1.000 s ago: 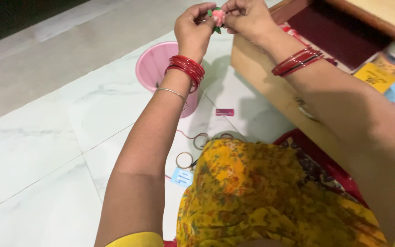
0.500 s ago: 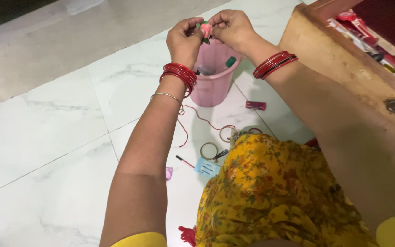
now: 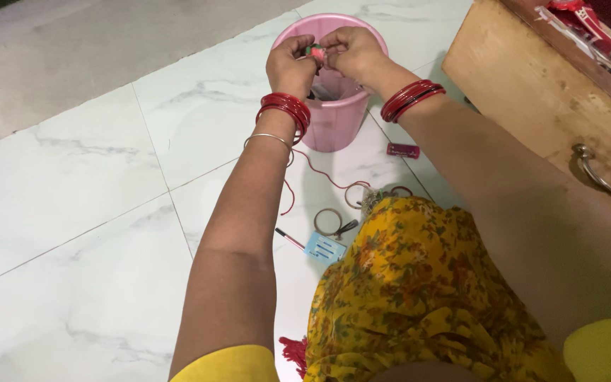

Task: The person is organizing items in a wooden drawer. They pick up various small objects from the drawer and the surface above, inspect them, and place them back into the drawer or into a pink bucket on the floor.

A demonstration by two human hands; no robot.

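My left hand [image 3: 290, 62] and my right hand [image 3: 351, 53] meet above a pink bucket [image 3: 334, 117] on the white marble floor. Both pinch a small pink and green flower-like piece [image 3: 315, 51] between their fingertips. Red bangles ring both wrists, and a thin silver bangle sits lower on the left forearm. A red thread [image 3: 319, 173] trails from under my left wrist down to the floor. The bucket's inside holds dark items that I cannot make out.
A wooden drawer [image 3: 553, 92] with a metal handle stands open at the right. On the floor near my knee lie rings [image 3: 327, 221], a blue card [image 3: 324, 248], a pen [image 3: 289, 239] and a small red piece [image 3: 402, 150]. A yellow patterned cloth [image 3: 419, 297] covers my lap.
The view has tilted down, so my hands now sit directly over the bucket and the drawer front shows. Both hands keep hold of the small flower piece.
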